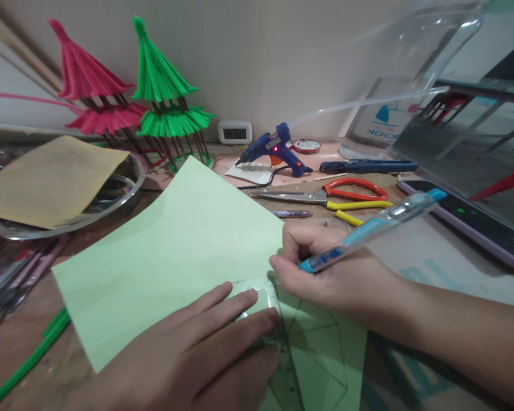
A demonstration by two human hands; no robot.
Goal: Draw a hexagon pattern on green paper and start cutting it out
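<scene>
My right hand (325, 268) is closed around a clear and blue pen (368, 228), its tip hidden behind the fingers at the ruler's upper end. Under both hands lies a pale green sheet of paper (167, 240). My left hand (214, 342) lies flat with fingers stretched out, pressing a clear plastic ruler (291, 374) onto the paper. Drawn lines forming angular shapes show on the paper to the right of the ruler.
Behind the paper are scissors (325, 197), a blue glue gun (269, 148), a small digital clock (235, 132) and a blue cutter (368, 166). Pink (98, 85) and green (165, 85) pagoda-like models stand at the back left, near a metal bowl (132, 188). A phone (471, 222) lies right.
</scene>
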